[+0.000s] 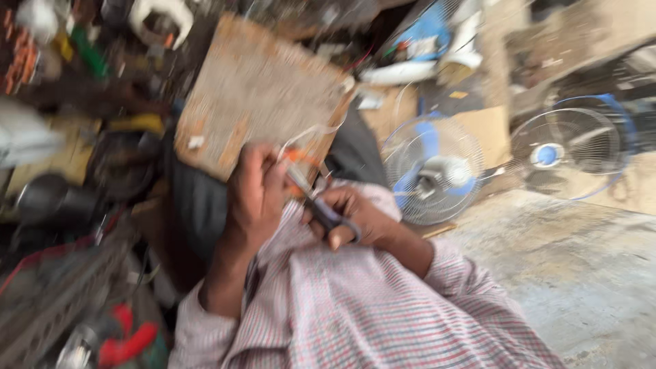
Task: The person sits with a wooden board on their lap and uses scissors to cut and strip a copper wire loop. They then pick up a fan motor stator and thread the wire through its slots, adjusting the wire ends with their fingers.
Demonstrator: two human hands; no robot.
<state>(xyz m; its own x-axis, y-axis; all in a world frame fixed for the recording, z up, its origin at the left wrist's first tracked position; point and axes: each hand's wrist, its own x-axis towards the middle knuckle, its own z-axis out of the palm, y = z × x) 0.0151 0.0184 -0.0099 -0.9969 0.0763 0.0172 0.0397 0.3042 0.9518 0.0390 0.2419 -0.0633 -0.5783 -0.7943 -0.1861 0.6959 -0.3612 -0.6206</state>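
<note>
i see my right hand [348, 219] closed around the dark handles of a pair of pliers or cutters [318, 205], the tool's nose angled up and away from that grip toward my left hand [256, 195]. the left hand is pinched tight on something small with an orange part [298, 157], from which a thin pale wire [311, 133] loops off just above the fingers; the frame is too blurred for me to say whether the tool tip actually touches the piece. both grips sit over my lap, above a striped shirt [369, 307], with a worn wooden board [260, 89] just beyond the left hand. well off to the right of the tool hand stand two blue table fans [434, 171] on the concrete floor [567, 260]. my worry is the tool tip lying so near the left fingers: a slip under squeeze could nip them, or the wire could spring loose and the small part drop into the clutter beside the left grip.
</note>
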